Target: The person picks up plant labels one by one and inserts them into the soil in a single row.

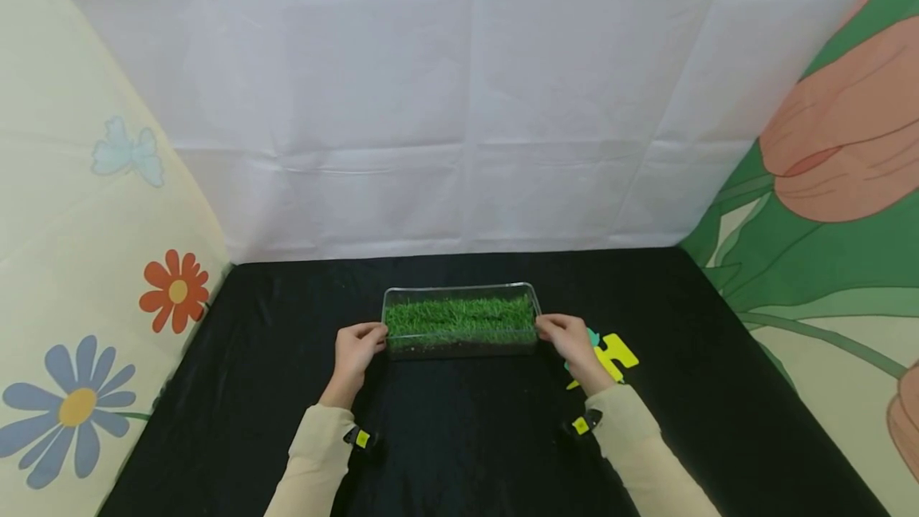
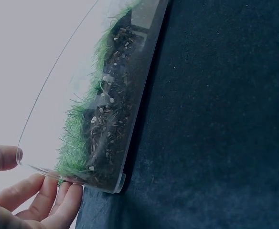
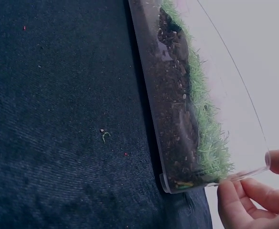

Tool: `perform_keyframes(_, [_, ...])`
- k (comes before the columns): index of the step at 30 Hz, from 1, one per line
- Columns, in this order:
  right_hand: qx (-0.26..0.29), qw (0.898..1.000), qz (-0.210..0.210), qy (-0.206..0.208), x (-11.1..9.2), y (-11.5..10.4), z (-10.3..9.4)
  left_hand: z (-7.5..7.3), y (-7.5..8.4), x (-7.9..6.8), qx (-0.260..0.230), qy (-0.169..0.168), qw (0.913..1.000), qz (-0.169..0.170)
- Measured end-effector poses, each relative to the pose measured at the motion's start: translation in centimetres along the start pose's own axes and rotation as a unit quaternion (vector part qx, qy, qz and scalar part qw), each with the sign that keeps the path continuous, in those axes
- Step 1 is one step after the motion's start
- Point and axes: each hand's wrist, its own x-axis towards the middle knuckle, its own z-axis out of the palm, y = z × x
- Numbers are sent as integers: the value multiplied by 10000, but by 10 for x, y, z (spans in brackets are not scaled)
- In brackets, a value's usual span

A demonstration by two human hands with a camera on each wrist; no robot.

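A clear rectangular box [image 1: 459, 349] stands on the black cloth, holding dark soil [image 2: 108, 124] topped with green grass [image 1: 459, 316]. My left hand [image 1: 358, 351] grips its left end wall, with the thumb on the rim and the fingers against the outside, as the left wrist view shows. At the opposite end, my right hand [image 1: 570, 343] pinches the right wall the same way. Through the clear side, small pale bits show in the soil. Yellow and teal flat pieces [image 1: 616, 351] lie beside my right hand, partly hidden behind it.
Black cloth [image 1: 459, 437] covers the table. A white sheet [image 1: 459, 102] hangs behind it. Printed flower panels [image 1: 79, 409] flank the left and right sides. A few tiny scraps [image 3: 105, 136] lie on the cloth near the box.
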Motion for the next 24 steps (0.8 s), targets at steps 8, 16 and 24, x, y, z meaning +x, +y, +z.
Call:
perform_keyframes(8, [-50, 10000, -40, -3, -2, -1, 1, -2, 0, -2, -12, -31, 10000, 33])
perform_keyframes(16, [-68, 10000, -5, -2, -3, -6, 0, -2, 2, -3, 1, -12, 10000, 47])
perform_keyframes(24, [-242, 9997, 65, -22, -8, -11, -2, -2, 5, -5, -14, 26, 10000, 10])
